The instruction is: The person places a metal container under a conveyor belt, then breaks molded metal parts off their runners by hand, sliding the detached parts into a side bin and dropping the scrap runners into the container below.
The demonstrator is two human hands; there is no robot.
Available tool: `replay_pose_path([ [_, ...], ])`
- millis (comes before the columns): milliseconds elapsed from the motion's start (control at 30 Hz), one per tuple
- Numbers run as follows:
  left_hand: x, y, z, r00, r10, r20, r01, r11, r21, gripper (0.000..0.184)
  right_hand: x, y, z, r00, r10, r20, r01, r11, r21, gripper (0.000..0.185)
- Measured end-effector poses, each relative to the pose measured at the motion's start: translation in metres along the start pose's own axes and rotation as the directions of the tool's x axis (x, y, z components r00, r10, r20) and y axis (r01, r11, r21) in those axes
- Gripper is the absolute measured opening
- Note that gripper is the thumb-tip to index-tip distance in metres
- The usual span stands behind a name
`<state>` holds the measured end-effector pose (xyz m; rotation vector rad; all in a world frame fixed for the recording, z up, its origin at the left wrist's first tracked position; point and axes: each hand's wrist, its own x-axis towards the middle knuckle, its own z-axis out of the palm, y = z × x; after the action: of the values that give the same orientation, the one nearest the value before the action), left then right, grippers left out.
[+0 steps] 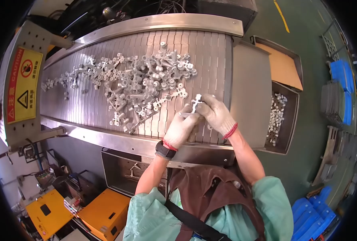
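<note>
Sign [25,83] reads "CAUTION"; gloved fingers [208,106] hold a part [196,103], apparently metal.

Left arm [151,173] and right arm [246,156] are being held forward, converging. Left hand [181,129] and right hand [218,115], both gloved, are being held close together, fingers [211,103] bent.
</note>
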<state>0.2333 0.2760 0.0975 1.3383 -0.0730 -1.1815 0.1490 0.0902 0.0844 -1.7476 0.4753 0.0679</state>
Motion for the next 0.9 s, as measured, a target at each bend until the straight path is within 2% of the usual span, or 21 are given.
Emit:
replay_pose_path([
  [100, -0.008, -0.018, -0.022, 0.945, 0.255, -0.207, -0.198, 0.946, 0.258, 0.024, 0.010, 0.016, 0.002, 0.906, -0.310, -0.289, 0.187, 0.904, -0.384, 0.086],
  [133, -0.029, -0.005, -0.028, 0.954, 0.096, -0.284, -0.059, 0.989, 0.135, 0.025, 0.013, 0.014, 0.000, 0.906, -0.254, -0.338, 0.137, 0.933, -0.334, 0.088],
  [167, -0.043, -0.014, -0.043, 0.936, 0.090, -0.341, -0.096, 0.995, 0.000, 0.026, 0.019, 0.009, -0.002, 0.878, -0.334, -0.343, 0.181, 0.894, -0.409, 0.089],
  [200, -0.061, -0.019, -0.056, 0.879, 0.166, -0.447, -0.180, 0.984, 0.012, 0.025, 0.030, 0.000, -0.007, 0.845, -0.409, -0.344, 0.216, 0.850, -0.481, 0.090],
  [233, -0.077, -0.022, -0.073, 0.783, 0.123, -0.610, -0.136, 0.990, 0.025, 0.023, 0.043, -0.005, -0.012, 0.807, -0.480, -0.344, 0.241, 0.800, -0.549, 0.091],
  [267, -0.099, -0.025, -0.090, 0.741, 0.197, -0.642, -0.230, 0.973, 0.034, 0.019, 0.060, -0.007, -0.011, 0.846, -0.400, -0.352, 0.152, 0.814, -0.561, 0.090],
  [333, -0.134, -0.028, -0.118, 0.537, 0.106, -0.837, -0.240, 0.970, -0.031, 0.014, 0.093, -0.027, -0.007, 0.875, -0.369, -0.313, 0.083, 0.753, -0.653, 0.089],
  [367, -0.155, -0.071, -0.174, 0.503, 0.147, -0.852, -0.358, 0.932, -0.050, 0.018, 0.108, -0.036, -0.005, 0.889, -0.352, -0.295, 0.053, 0.717, -0.695, 0.088],
  [400, -0.182, -0.073, -0.177, 0.463, 0.064, -0.884, -0.317, 0.943, -0.098, 0.020, 0.124, -0.039, -0.005, 0.920, -0.299, -0.253, 0.056, 0.739, -0.671, 0.089],
  [433, -0.197, -0.095, -0.191, 0.343, 0.173, -0.923, -0.352, 0.935, 0.044, 0.024, 0.140, -0.038, -0.002, 0.948, -0.246, -0.202, 0.060, 0.760, -0.647, 0.090],
  [500, -0.239, -0.160, -0.247, 0.280, 0.226, -0.933, -0.181, 0.967, 0.180, 0.025, 0.147, -0.039, 0.008, 0.968, -0.202, -0.147, 0.071, 0.788, -0.612, 0.088],
  [567, -0.271, -0.166, -0.236, 0.369, -0.091, -0.925, 0.260, 0.966, 0.009, 0.039, 0.147, -0.040, 0.009, 0.960, -0.227, -0.164, 0.091, 0.805, -0.586, 0.083],
  [600, -0.281, -0.153, -0.219, 0.314, -0.158, -0.936, 0.684, 0.721, 0.108, 0.058, 0.144, -0.029, 0.013, 0.906, -0.369, -0.206, 0.177, 0.774, -0.608, 0.078],
  [633, -0.293, -0.176, -0.233, 0.321, 0.068, -0.945, 0.857, 0.404, 0.320, 0.074, 0.142, -0.023, 0.015, 0.906, -0.377, -0.193, 0.188, 0.766, -0.615, 0.076],
  [700, -0.315, -0.196, -0.254, 0.308, 0.146, -0.940, 0.787, 0.516, 0.338, 0.078, 0.139, -0.015, 0.016, 0.903, -0.392, -0.177, 0.199, 0.746, -0.636, 0.072],
  [733, -0.309, -0.179, -0.245, 0.282, 0.165, -0.945, 0.745, 0.583, 0.324, 0.073, 0.136, -0.011, 0.019, 0.890, -0.407, -0.205, 0.194, 0.746, -0.637, 0.061],
  [767, -0.299, -0.164, -0.244, 0.281, 0.148, -0.948, 0.596, 0.748, 0.294, 0.065, 0.133, -0.007, 0.023, 0.872, -0.430, -0.236, 0.206, 0.758, -0.619, 0.058],
  [800, -0.278, -0.144, -0.230, 0.332, 0.228, -0.915, 0.410, 0.839, 0.358, 0.055, 0.130, -0.003, 0.027, 0.853, -0.451, -0.264, 0.220, 0.769, -0.601, 0.054],
  [833, -0.249, -0.106, -0.193, 0.373, 0.386, -0.844, 0.220, 0.847, 0.485, 0.048, 0.127, 0.002, 0.033, 0.834, -0.470, -0.289, 0.237, 0.778, -0.581, 0.051],
  [867, -0.223, -0.089, -0.173, 0.445, 0.314, -0.839, 0.047, 0.927, 0.372, 0.043, 0.125, 0.008, 0.039, 0.770, -0.536, -0.346, 0.267, 0.763, -0.588, 0.043],
  [900, -0.190, -0.048, -0.127, 0.501, 0.232, -0.834, -0.038, 0.969, 0.246, 0.041, 0.123, 0.012, 0.042, 0.762, -0.542, -0.355, 0.267, 0.762, -0.590, 0.043],
])
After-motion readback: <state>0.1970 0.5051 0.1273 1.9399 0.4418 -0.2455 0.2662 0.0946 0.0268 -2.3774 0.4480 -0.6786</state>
